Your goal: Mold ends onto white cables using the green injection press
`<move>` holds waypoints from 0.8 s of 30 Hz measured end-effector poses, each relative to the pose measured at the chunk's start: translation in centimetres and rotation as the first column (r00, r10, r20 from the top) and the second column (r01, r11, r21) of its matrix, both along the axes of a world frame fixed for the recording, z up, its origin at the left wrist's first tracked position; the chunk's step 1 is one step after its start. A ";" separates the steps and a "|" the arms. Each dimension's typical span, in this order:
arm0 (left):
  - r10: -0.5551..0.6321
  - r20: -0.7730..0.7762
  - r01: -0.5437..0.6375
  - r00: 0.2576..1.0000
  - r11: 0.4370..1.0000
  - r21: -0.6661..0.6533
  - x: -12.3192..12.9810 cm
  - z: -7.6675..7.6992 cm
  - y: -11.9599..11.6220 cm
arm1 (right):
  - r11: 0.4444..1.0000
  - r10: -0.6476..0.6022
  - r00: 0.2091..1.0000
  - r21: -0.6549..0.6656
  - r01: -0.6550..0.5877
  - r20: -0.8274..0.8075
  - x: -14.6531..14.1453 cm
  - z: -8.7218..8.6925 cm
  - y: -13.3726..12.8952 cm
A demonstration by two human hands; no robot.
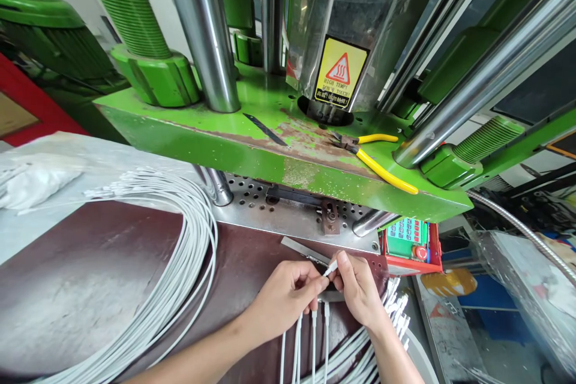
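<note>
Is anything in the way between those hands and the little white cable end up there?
Nothing visible: the left hand and right hand meet at the white cable end. The yellow-handled pliers lie apart, on the green machine plate.

Left grip [279, 293] and right grip [359, 289] hold a white connector [332, 267] (yellow-handled pliers [383, 171] lie beyond)
</note>
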State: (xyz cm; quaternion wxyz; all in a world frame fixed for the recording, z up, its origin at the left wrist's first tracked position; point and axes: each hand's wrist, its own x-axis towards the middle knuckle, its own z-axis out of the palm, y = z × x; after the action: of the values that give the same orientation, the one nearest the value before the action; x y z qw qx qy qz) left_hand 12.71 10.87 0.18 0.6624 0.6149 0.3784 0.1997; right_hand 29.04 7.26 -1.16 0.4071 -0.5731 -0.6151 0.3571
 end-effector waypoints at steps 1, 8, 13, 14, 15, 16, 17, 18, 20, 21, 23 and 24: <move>0.003 -0.002 -0.003 1.000 1.000 0.010 0.0 0.0 0.0 | 1.000 0.007 0.999 0.024 -0.008 0.033 0.0 0.1 0.0; 0.001 -0.026 -0.001 1.000 1.000 0.002 0.2 0.0 0.0 | 0.996 -0.065 0.998 -0.053 0.065 -0.006 -0.3 0.1 0.0; 0.012 -0.026 -0.012 1.000 1.000 0.029 0.2 -0.1 0.0 | 0.999 -0.030 0.997 0.026 0.029 0.064 -0.2 0.4 0.1; 0.011 -0.025 -0.010 1.000 1.000 0.029 0.2 -0.1 0.0 | 0.999 -0.031 0.996 0.034 0.028 0.086 -0.2 0.5 0.1; 0.008 -0.026 -0.007 1.000 1.000 0.021 0.1 -0.1 0.0 | 0.999 -0.035 0.996 0.027 0.033 0.087 -0.2 0.5 0.1; 0.006 -0.027 -0.006 1.000 1.000 0.010 0.1 -0.1 -0.1 | 0.999 -0.040 0.997 0.012 0.039 0.068 -0.3 0.5 0.1; 0.004 -0.025 -0.004 1.000 1.000 -0.001 0.1 -0.1 0.0 | 0.999 -0.050 0.998 -0.005 0.050 0.038 -0.4 0.4 0.1; 0.004 -0.018 -0.004 1.000 1.000 -0.008 0.1 -0.1 0.0 | 0.997 -0.075 0.997 -0.016 0.075 0.003 -0.4 0.4 0.1; 0.013 0.001 -0.012 1.000 1.000 -0.011 0.0 -0.1 0.1 | 0.989 -0.145 0.987 -0.024 0.144 -0.065 -0.4 0.1 0.1; 0.017 0.010 -0.017 1.000 1.000 -0.011 0.0 -0.1 0.1 | 0.984 -0.178 0.980 -0.019 0.177 -0.086 -0.3 0.0 0.2; 0.020 0.026 -0.019 0.999 1.000 -0.021 0.0 -0.2 0.2 | 0.971 -0.239 0.967 -0.010 0.239 -0.091 -0.1 -0.2 0.3; 0.020 0.031 -0.019 0.999 0.999 -0.031 0.0 -0.2 0.2 | 0.964 -0.267 0.961 -0.009 0.267 -0.080 -0.1 -0.3 0.3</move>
State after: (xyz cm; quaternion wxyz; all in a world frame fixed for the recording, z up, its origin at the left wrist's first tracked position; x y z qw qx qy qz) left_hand 12.75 11.02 -0.03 0.6754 0.5979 0.3771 0.2099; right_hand 28.99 7.60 -1.49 0.4763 -0.6356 -0.5158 0.3213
